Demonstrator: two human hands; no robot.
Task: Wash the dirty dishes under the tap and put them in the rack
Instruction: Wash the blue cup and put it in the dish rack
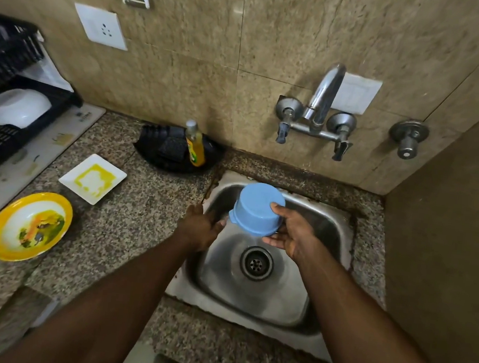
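Blue bowl [256, 210] upturned over the sink [321, 319], right hand [289, 234] gripping its rim, left hand [201, 226] loose-fingered beside it holding nothing; looks light, stiff plastic, probably wet and slippery, best held at the lip.

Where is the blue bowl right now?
Head view: the blue bowl is upside down over the sink, held by the right hand, below the tap.
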